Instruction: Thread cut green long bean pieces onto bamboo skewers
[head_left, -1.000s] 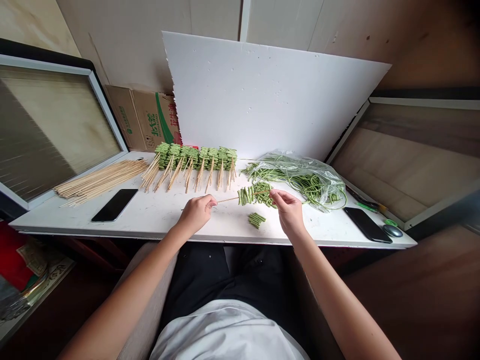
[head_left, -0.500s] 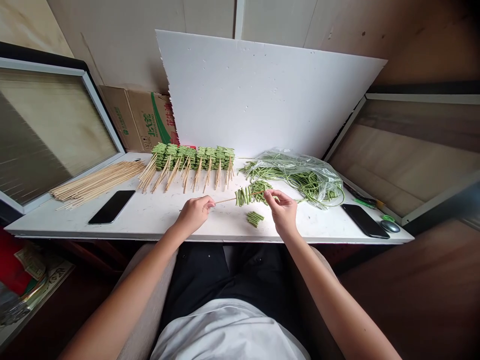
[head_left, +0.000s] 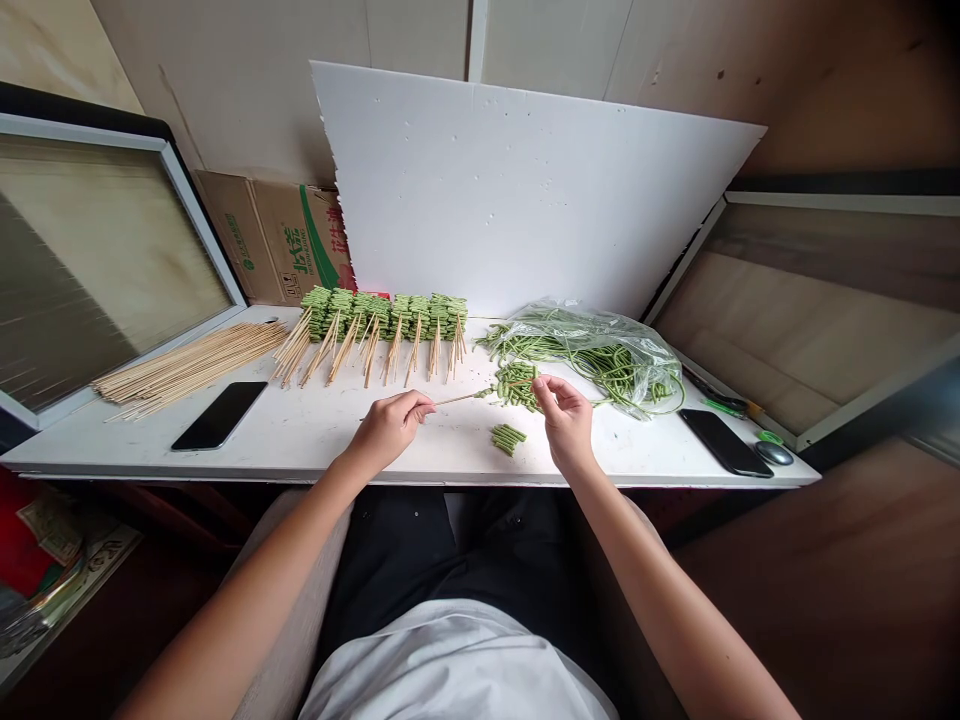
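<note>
My left hand (head_left: pixel 390 428) is closed around the left end of a bamboo skewer (head_left: pixel 454 400), held above the table. Cut green bean pieces (head_left: pixel 486 393) are threaded along it, now seen nearly edge-on and hard to tell from the pile behind. My right hand (head_left: pixel 564 415) pinches the skewer's other end between thumb and fingers. Just beyond lies a heap of short bean pieces (head_left: pixel 516 385). A small row of cut beans (head_left: pixel 508 438) rests on the table between my hands.
Stacked finished bean skewers (head_left: pixel 390 318) line the back. Loose bamboo skewers (head_left: pixel 191 365) and a phone (head_left: pixel 220 415) lie left. At right are long beans (head_left: pixel 600 355) in a plastic bag (head_left: pixel 649 350), another phone (head_left: pixel 724 442) and a mouse (head_left: pixel 774 453). A white foam board (head_left: pixel 540 190) stands behind.
The skewer has rotated, so its bean pieces, upright and facing me before, now lie nearly flat. Both hands stay almost where they were, still on its ends.
</note>
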